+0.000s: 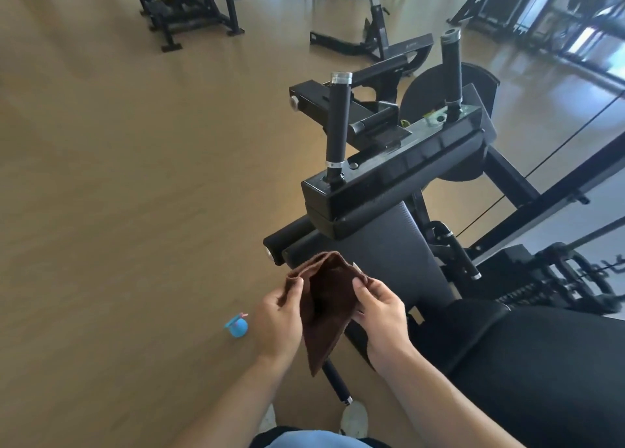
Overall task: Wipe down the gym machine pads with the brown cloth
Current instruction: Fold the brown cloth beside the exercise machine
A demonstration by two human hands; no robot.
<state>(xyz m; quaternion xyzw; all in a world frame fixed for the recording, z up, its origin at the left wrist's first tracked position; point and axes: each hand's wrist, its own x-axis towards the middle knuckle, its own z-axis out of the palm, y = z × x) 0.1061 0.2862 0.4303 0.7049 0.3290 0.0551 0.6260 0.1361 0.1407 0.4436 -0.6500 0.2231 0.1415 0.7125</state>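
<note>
1. The left hand [279,319] pinches the left edge of the brown cloth [323,304] between thumb and curled fingers.
2. The right hand [380,312] pinches the cloth's right edge the same way.
3. The cloth hangs between both hands, held in the air near the front of the black machine pad [395,255], not touching it.
4. A small blue bottle [236,326] lies on the wooden floor [135,211], just left of the left hand.
5. Two upright black handles [338,126] stand above the pad.

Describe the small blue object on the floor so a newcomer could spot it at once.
Start at the black gym machine on the tan floor. Just left of the left hand gripping the brown cloth sits a small blue object, the only brightly coloured item nearby.
</note>
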